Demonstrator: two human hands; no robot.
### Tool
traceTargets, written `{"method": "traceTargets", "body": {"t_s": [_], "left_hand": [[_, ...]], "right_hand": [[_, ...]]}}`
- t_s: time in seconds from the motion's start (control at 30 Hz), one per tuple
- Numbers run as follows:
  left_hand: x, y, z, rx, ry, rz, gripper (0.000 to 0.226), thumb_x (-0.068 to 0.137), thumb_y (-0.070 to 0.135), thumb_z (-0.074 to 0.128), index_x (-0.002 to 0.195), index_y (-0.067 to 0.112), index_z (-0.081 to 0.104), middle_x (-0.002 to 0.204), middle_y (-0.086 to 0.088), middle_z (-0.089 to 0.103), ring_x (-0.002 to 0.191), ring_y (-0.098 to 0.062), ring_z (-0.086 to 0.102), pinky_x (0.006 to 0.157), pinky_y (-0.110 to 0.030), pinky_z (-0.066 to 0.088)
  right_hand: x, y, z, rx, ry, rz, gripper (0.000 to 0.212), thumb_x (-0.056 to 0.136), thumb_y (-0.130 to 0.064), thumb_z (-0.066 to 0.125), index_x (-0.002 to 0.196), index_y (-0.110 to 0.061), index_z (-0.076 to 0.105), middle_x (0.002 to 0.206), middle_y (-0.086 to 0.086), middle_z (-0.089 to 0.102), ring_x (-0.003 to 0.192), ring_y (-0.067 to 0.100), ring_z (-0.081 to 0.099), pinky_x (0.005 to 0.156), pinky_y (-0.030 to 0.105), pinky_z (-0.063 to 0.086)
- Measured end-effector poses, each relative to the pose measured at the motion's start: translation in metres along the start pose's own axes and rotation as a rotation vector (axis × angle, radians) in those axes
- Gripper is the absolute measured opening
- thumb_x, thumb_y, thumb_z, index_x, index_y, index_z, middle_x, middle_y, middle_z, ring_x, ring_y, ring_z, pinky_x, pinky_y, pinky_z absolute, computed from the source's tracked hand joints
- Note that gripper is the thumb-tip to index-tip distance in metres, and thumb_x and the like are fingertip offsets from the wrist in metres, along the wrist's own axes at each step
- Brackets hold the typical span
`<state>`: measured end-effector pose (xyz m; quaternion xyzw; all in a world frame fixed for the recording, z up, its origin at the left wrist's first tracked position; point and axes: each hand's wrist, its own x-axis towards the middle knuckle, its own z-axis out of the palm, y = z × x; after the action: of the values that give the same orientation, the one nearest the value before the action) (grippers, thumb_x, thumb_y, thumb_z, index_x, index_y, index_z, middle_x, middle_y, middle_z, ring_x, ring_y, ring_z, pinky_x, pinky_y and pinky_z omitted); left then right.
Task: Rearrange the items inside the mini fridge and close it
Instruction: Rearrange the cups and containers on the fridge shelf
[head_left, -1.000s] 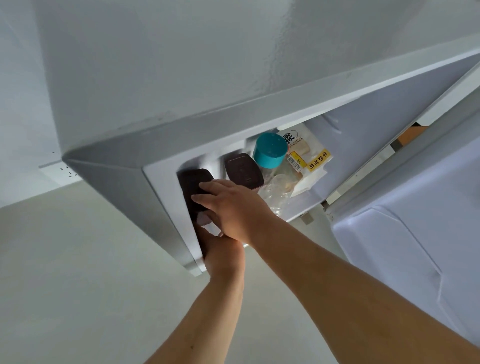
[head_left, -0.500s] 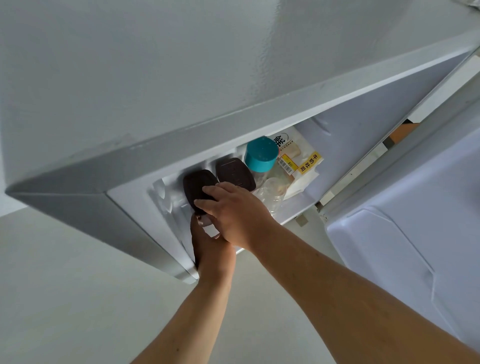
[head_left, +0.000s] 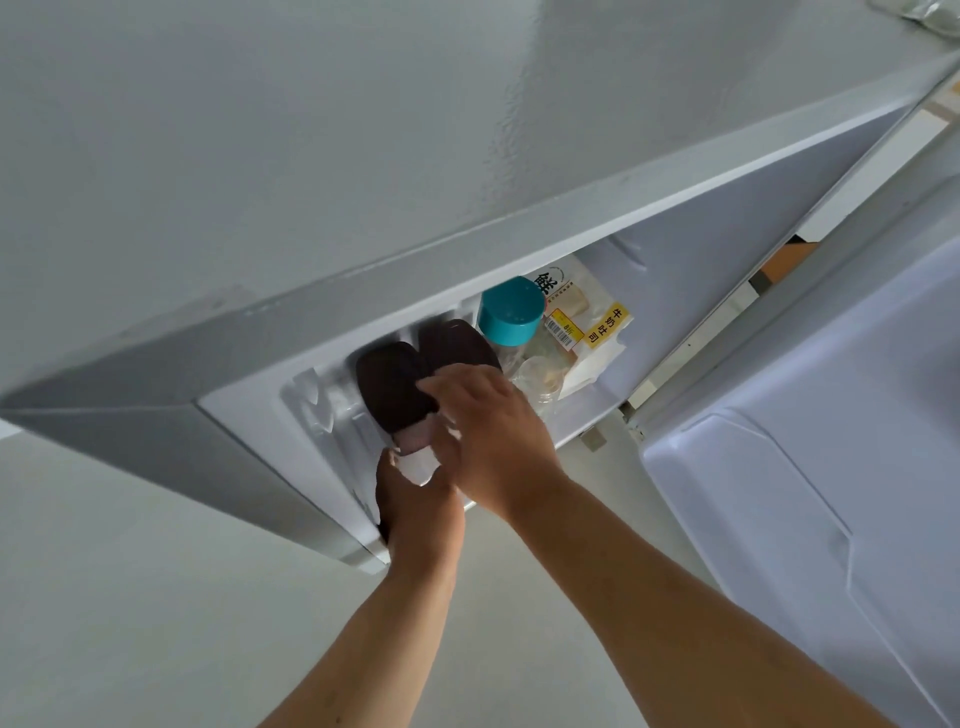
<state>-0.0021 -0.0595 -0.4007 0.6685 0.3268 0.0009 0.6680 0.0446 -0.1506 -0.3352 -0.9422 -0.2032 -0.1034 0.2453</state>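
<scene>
I look down on the grey mini fridge, whose door hangs open at the right. At the front left of its inside stands a jar with a dark brown lid and a pale body. My left hand grips this jar from below. My right hand lies on its right side, fingertips on the lid's edge. A second dark-lidded jar stands just behind it. Further right are a teal-capped bottle, a clear plastic container and a bagged loaf with a yellow label.
The fridge's overhanging top hides most of the inside. The white inner door panel fills the right side close to my right forearm. Pale floor lies below and left of the fridge. Something orange-brown shows through the hinge gap.
My view has shifted, showing more of the fridge's inside left wall. The front jar has come a little outward, its pale body now showing, and my right hand has slid from its lid to its side.
</scene>
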Motion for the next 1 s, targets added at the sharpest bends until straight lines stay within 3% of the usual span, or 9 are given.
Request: {"method": "traceTargets", "body": {"t_s": [0.17, 0.23, 0.3, 0.33, 0.4, 0.5, 0.7, 0.9, 1.0], "left_hand": [[-0.011, 0.004, 0.006, 0.09, -0.222, -0.111, 0.019, 0.084, 0.04, 0.052, 0.098, 0.042, 0.065, 0.122, 0.007, 0.072, 0.108, -0.015, 0.07, 0.099, -0.048, 0.057], [-0.011, 0.016, 0.015, 0.096, -0.303, -0.08, 0.023, 0.081, 0.054, 0.053, 0.1, 0.046, 0.065, 0.127, 0.009, 0.07, 0.117, -0.015, 0.067, 0.105, -0.049, 0.054], [-0.003, 0.027, 0.029, 0.079, -0.361, -0.106, 0.038, 0.079, 0.068, 0.056, 0.109, 0.046, 0.064, 0.135, 0.009, 0.065, 0.124, -0.017, 0.063, 0.11, -0.051, 0.05], [0.001, 0.031, 0.036, 0.074, -0.395, -0.121, 0.051, 0.076, 0.075, 0.056, 0.117, 0.045, 0.062, 0.137, 0.011, 0.063, 0.126, -0.019, 0.062, 0.111, -0.052, 0.048], [0.01, 0.036, 0.05, 0.059, -0.448, -0.171, 0.068, 0.07, 0.084, 0.058, 0.126, 0.045, 0.06, 0.132, 0.014, 0.062, 0.127, -0.021, 0.061, 0.112, -0.052, 0.046], [0.019, 0.036, 0.063, 0.033, -0.489, -0.232, 0.056, 0.075, 0.084, 0.061, 0.115, 0.045, 0.058, 0.122, 0.014, 0.064, 0.115, -0.018, 0.065, 0.105, -0.047, 0.051], [0.024, 0.029, 0.075, 0.002, -0.469, -0.246, 0.075, 0.086, 0.077, 0.061, 0.148, 0.036, 0.051, 0.114, 0.012, 0.061, 0.112, -0.02, 0.065, 0.105, -0.046, 0.052], [0.026, 0.032, 0.074, -0.023, -0.437, -0.243, 0.051, 0.077, 0.078, 0.069, 0.111, 0.04, 0.065, 0.104, 0.023, 0.064, 0.105, -0.014, 0.067, 0.098, -0.038, 0.052], [0.023, 0.031, 0.071, -0.026, -0.432, -0.215, 0.055, 0.061, 0.082, 0.071, 0.096, 0.041, 0.067, 0.11, 0.02, 0.069, 0.11, -0.014, 0.067, 0.101, -0.039, 0.049]], "right_hand": [[-0.041, 0.041, -0.015, 0.384, 0.347, 0.775, 0.022, 0.091, -0.048, 0.05, 0.103, -0.032, 0.059, 0.101, -0.018, 0.063, 0.092, 0.004, 0.06, 0.071, 0.027, 0.048], [-0.04, 0.063, -0.019, 0.514, 0.323, 1.001, 0.028, 0.093, -0.049, 0.054, 0.096, -0.022, 0.059, 0.087, -0.011, 0.063, 0.084, 0.014, 0.064, 0.063, 0.033, 0.046], [-0.036, 0.08, -0.021, 0.59, 0.227, 1.105, 0.049, 0.094, -0.053, 0.055, 0.091, -0.004, 0.061, 0.078, 0.015, 0.06, 0.077, 0.035, 0.064, 0.068, 0.05, 0.056], [-0.034, 0.086, -0.02, 0.649, 0.182, 1.132, 0.059, 0.096, -0.056, 0.055, 0.096, 0.002, 0.062, 0.088, 0.025, 0.063, 0.081, 0.042, 0.066, 0.078, 0.056, 0.06], [-0.032, 0.092, -0.019, 0.765, 0.101, 1.156, 0.056, 0.098, -0.062, 0.055, 0.101, -0.007, 0.064, 0.099, 0.013, 0.067, 0.089, 0.036, 0.07, 0.083, 0.052, 0.061], [-0.024, 0.101, -0.017, 0.782, 0.008, 1.118, 0.049, 0.094, -0.07, 0.054, 0.099, -0.022, 0.06, 0.093, -0.005, 0.064, 0.091, 0.028, 0.071, 0.083, 0.047, 0.063], [-0.01, 0.107, -0.009, 0.7, -0.085, 1.107, 0.072, 0.076, -0.083, 0.06, 0.104, -0.017, 0.06, 0.098, 0.01, 0.072, 0.089, 0.029, 0.072, 0.087, 0.051, 0.061], [-0.012, 0.114, -0.006, 0.787, -0.013, 1.154, 0.068, 0.085, -0.068, 0.067, 0.121, -0.012, 0.061, 0.102, 0.005, 0.071, 0.091, 0.023, 0.068, 0.073, 0.036, 0.056], [-0.017, 0.108, -0.004, 0.786, 0.006, 1.166, 0.083, 0.068, -0.079, 0.066, 0.118, -0.012, 0.064, 0.106, 0.007, 0.072, 0.1, 0.026, 0.067, 0.087, 0.042, 0.055]]}}
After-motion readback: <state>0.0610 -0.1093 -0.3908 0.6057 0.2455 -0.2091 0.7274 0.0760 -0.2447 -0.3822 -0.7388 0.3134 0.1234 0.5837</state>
